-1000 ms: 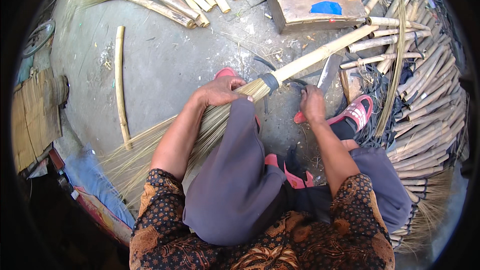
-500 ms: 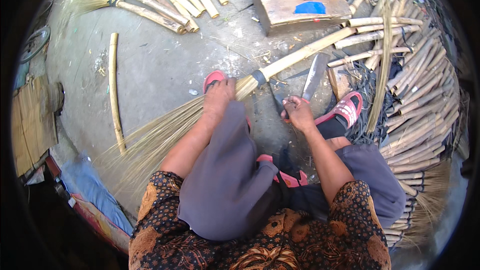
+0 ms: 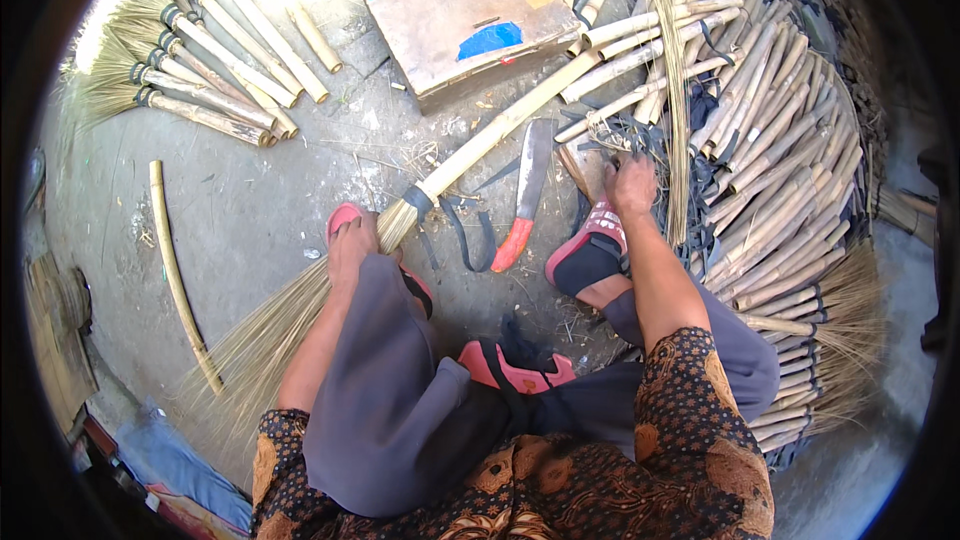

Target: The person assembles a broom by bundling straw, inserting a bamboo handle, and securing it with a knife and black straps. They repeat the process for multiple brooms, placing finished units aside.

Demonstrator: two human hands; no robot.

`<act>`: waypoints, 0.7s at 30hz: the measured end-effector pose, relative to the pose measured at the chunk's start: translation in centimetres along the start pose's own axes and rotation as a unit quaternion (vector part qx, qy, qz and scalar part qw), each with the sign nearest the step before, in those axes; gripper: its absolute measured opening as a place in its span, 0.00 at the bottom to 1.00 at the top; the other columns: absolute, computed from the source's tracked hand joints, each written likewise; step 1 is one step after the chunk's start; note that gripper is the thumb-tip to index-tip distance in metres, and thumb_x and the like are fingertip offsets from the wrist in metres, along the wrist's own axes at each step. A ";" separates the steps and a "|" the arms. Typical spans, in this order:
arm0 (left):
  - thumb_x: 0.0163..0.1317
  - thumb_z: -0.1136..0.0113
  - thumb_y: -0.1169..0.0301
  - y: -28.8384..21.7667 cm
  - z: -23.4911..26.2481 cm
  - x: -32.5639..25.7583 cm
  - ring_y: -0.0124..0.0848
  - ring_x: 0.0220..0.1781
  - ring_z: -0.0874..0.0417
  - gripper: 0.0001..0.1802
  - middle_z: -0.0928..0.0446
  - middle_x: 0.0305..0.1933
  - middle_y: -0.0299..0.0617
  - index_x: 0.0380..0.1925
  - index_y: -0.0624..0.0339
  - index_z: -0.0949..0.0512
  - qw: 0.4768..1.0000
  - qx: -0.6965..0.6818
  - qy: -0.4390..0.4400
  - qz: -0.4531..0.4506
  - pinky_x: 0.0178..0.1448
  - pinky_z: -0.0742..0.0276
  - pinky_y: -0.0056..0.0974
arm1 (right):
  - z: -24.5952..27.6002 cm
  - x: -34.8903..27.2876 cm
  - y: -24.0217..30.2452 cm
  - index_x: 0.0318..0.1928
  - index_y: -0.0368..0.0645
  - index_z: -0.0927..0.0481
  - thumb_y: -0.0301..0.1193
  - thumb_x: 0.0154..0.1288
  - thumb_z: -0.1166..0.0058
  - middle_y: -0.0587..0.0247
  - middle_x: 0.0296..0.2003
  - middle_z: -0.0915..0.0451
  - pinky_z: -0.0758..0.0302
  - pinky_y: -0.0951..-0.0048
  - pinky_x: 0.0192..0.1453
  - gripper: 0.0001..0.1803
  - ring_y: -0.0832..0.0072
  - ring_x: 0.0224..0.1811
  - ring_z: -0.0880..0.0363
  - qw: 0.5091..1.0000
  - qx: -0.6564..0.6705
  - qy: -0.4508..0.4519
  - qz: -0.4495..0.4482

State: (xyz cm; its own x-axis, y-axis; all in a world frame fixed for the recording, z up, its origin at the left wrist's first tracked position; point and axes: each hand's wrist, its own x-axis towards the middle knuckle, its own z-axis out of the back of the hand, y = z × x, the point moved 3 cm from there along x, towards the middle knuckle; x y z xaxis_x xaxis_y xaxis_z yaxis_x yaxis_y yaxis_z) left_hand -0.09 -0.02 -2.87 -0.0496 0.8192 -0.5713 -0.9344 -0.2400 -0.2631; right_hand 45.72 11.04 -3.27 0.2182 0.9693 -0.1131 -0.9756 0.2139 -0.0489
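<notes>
The broom (image 3: 420, 202) I am working on lies slantwise across the concrete floor (image 3: 260, 190) in front of my knees: a long pale bamboo handle running up toward the wooden board (image 3: 440, 15), a dark binding band where handle meets bristle, and a wide fan of straw-coloured fibres spreading down toward the lower left under my leg. My left hand (image 3: 352, 245) rests flat on the bristles just below the band, pressing them down rather than clenched round them. My right hand (image 3: 632, 183) reaches out past my pink sandal to the tangle of dark strips (image 3: 640, 135) beside the bamboo pile; its fingers are curled among them, though I cannot tell whether they have hold of one. A knife with an orange-red handle (image 3: 527, 195) lies between my hands, near a loose dark strap (image 3: 462, 235). The floor is grey, dusty and littered with fibre scraps. Finished brooms (image 3: 190, 60) lie in a row at the upper left, a single bamboo stick (image 3: 180, 275) at the left, and stacked bamboo handles (image 3: 775, 160) curve round the right side.
</notes>
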 end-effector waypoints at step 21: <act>0.66 0.42 0.60 1.2 -2.6 0.0 0.44 0.63 0.17 0.32 0.17 0.57 0.49 0.70 0.58 0.30 0.992 0.005 -0.123 -0.038 0.64 0.25 0.47 | -1.5 -16.0 29.4 0.34 0.39 0.18 0.41 0.83 0.53 0.63 0.22 0.24 0.29 0.67 0.35 0.22 0.76 0.26 0.27 0.817 0.474 0.324 0.049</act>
State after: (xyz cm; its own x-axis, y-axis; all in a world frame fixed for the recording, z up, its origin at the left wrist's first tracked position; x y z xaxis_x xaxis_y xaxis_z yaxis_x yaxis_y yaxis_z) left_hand -0.29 -1.67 -5.18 -0.0625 0.9375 -0.3423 -0.9421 -0.1686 -0.2898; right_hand 13.54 1.64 -4.41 -0.1961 0.7853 -0.5872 -0.5010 0.4345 0.7485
